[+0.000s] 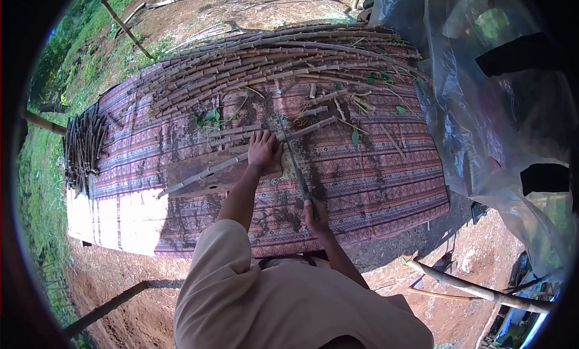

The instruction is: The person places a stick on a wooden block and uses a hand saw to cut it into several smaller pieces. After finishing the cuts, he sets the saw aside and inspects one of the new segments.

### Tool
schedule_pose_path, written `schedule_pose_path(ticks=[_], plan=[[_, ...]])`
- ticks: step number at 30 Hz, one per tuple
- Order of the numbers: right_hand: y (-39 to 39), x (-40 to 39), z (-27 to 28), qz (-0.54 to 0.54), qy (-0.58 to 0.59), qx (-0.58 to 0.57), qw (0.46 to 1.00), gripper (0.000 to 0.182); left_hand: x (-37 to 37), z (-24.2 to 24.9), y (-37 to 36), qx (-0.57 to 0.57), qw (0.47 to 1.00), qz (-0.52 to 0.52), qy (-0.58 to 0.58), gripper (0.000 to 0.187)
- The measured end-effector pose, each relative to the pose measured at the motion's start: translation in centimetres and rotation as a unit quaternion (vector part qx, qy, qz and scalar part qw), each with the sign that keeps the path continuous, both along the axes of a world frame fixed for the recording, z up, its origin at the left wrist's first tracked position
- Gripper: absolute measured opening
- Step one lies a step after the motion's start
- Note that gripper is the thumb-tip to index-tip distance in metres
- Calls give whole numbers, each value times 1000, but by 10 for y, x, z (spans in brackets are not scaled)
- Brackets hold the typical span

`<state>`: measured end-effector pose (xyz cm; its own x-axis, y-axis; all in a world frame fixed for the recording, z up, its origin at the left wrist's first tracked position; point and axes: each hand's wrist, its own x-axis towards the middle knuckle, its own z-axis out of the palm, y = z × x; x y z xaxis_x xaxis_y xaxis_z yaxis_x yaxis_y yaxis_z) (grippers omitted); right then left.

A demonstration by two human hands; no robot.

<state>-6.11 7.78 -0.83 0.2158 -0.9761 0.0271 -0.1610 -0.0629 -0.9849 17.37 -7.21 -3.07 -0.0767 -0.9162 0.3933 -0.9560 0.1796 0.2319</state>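
My left hand is closed over a jointed woody stem, pressing it down on a brown wooden board. The stem runs slantwise from the lower left and sticks out past the board's right end. In my right hand is the handle of a long, narrow saw. Its blade crosses the stem just right of my left hand. Pale sawdust lies around the blade. Short cut pieces of stem rest beyond my left hand.
A heap of long stems lies along the table's far side. Cut pieces are piled at the left end. Patterned cloth covers the table. Clear plastic sheeting hangs at the right, and a wooden pole stands at lower right.
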Motion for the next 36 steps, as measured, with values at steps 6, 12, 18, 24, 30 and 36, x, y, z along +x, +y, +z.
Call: schedule_pose_path(ticks=[6, 12, 18, 24, 30, 36], plan=[[-49, 22, 3, 4, 14, -31, 999, 34, 1, 2, -3, 28, 1000, 9, 8, 34], [9, -10, 2, 3, -13, 0, 1000, 31, 1, -2, -3, -11, 1000, 12, -23, 34], [-12, -4, -1, 0, -6, 9, 1000, 32, 4, 0, -5, 11, 1000, 21, -10, 32], [6, -18, 6, 10, -7, -23, 1000, 37, 3, 8, 1, 19, 1000, -4, -5, 31], [-36, 17, -2, -10, 33, -6, 999, 35, -1, 15, 4, 36, 999, -18, 13, 33], [-7, 9, 7, -5, 3, 0, 1000, 34, 0, 12, 1, 48, 998, -7, 33, 32]])
